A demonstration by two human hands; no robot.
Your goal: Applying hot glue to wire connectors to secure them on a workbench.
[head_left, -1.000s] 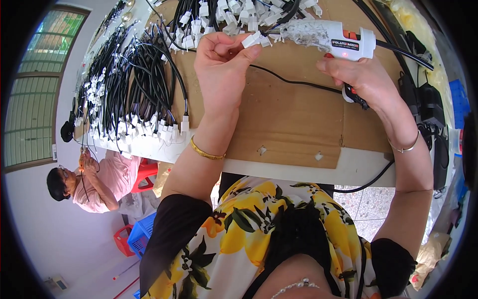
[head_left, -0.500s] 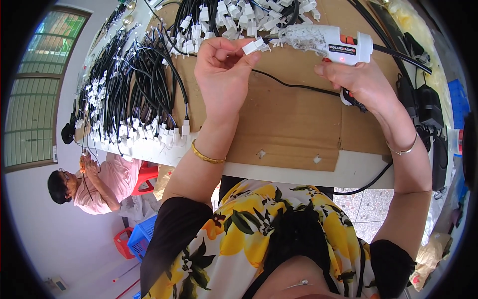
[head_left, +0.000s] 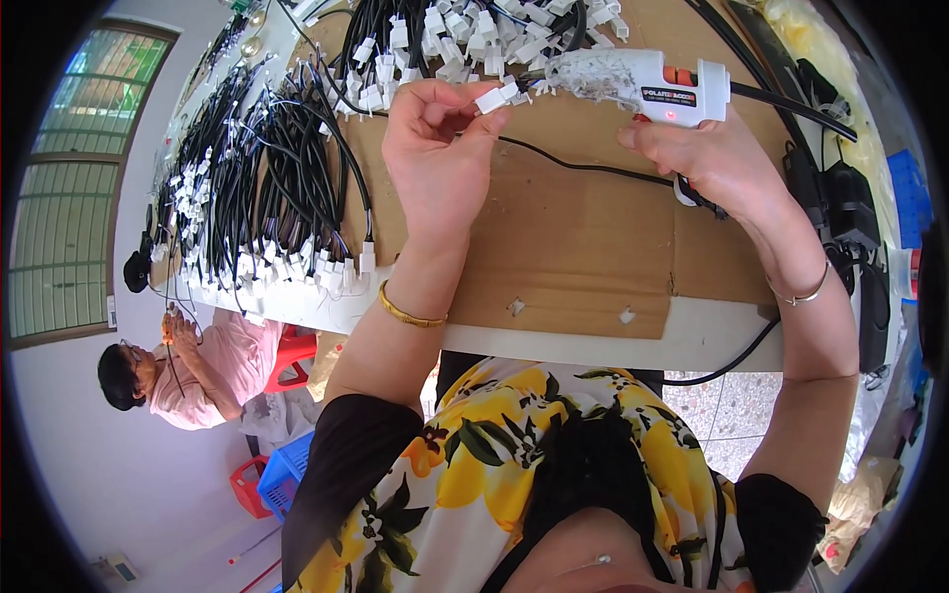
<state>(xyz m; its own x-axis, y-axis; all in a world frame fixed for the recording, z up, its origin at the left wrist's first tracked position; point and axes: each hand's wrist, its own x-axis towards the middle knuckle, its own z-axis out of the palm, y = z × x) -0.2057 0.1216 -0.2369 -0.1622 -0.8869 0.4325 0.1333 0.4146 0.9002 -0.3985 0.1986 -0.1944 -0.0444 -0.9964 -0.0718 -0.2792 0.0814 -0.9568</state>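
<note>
Between the thumb and fingers of my left hand [head_left: 440, 148] is a small white plug connector [head_left: 497, 97], pinched at its left end. My right hand [head_left: 707, 163] grips a white hot glue gun [head_left: 682, 91] with a red light lit on its side and stringy dried glue on its front. The gun's nozzle [head_left: 534, 76] points left and meets the connector's wire end, or comes very close; I cannot tell if they touch. A black stick or cable [head_left: 786, 104] runs out of the gun's back.
Bundles of black cables [head_left: 297, 168] with white connectors lie at the left, and more white connectors [head_left: 474, 40] pile up at the back. Cardboard [head_left: 573, 247] covers the white table [head_left: 712, 331]. Black power adapters [head_left: 850, 203] sit at the right edge. Another person [head_left: 213, 366] works at the left.
The glue gun and the connector have shifted very slightly left in the picture. My left hand still pinches the connector and my right hand still holds the gun.
</note>
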